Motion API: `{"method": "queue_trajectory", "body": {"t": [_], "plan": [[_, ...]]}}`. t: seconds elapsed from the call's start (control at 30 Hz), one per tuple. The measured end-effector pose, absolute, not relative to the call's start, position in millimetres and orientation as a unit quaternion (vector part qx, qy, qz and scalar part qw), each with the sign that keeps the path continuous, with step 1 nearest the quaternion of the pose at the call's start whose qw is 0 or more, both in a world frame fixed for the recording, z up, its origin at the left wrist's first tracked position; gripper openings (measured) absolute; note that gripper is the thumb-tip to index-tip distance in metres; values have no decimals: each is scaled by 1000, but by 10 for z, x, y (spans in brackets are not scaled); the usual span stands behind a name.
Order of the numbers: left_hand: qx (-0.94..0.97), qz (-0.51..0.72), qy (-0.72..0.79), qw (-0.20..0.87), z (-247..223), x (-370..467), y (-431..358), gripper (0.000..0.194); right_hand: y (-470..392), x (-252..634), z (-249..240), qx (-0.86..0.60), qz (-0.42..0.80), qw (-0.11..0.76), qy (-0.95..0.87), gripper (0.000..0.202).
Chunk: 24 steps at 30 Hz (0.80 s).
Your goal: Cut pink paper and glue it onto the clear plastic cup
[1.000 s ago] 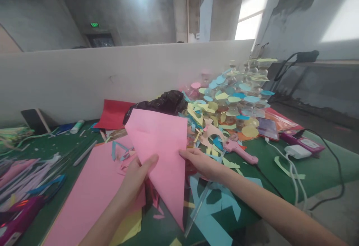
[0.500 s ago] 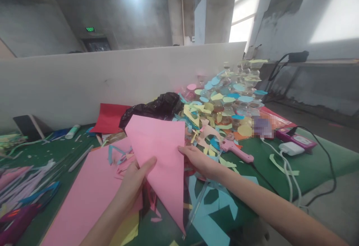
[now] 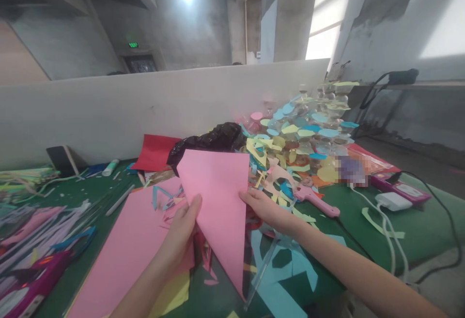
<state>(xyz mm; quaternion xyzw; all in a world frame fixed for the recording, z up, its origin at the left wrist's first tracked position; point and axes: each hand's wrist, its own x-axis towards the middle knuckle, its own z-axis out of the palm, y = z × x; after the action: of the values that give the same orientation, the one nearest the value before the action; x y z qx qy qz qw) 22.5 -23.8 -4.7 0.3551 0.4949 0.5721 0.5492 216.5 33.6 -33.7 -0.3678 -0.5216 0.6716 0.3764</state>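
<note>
A pink paper sheet (image 3: 221, 197), tapering to a point at its lower end, is held up over the table between both hands. My left hand (image 3: 185, 226) grips its slanting left edge, thumb on the front face. At the right edge, my right hand (image 3: 263, 206) pinches the paper, its other fingers partly hidden behind. Under my left forearm lies a larger pink sheet (image 3: 123, 245) with blue and pink scraps on it. Cut light-blue paper (image 3: 286, 294) rests below my right forearm, beside a clear stick (image 3: 262, 267).
Several clear cups with coloured paper discs (image 3: 312, 129) stand at the back right. A pink glue gun (image 3: 317, 202), white adapter (image 3: 393, 201) and cables lie on the right. Behind are a black plastic bag (image 3: 210, 139) and red paper (image 3: 154, 152). Strips and a purple power strip (image 3: 39, 279) are left.
The whole view has shifted, so the table and both hands appear farther right. Both hands keep their hold on the pink paper, which looks nearly unchanged.
</note>
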Motion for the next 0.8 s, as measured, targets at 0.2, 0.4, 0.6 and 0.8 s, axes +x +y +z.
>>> {"method": "queue_trajectory", "body": {"t": [0.2,0.4,0.6,0.8], "plan": [[346,624,467,523,-38,179,-176,30,321,2192,-314,-373,661,364,-540,50],[329,637,473,512,40,184,-201,33,276,2192,-249,-384,660,366,-532,50],[359,646,492,460,20,91,-119,33,222,2193,-200,-385,649,349,-555,47],[346,660,498,444,35,49,-76,35,242,2192,-267,-379,652,331,-567,46]]}}
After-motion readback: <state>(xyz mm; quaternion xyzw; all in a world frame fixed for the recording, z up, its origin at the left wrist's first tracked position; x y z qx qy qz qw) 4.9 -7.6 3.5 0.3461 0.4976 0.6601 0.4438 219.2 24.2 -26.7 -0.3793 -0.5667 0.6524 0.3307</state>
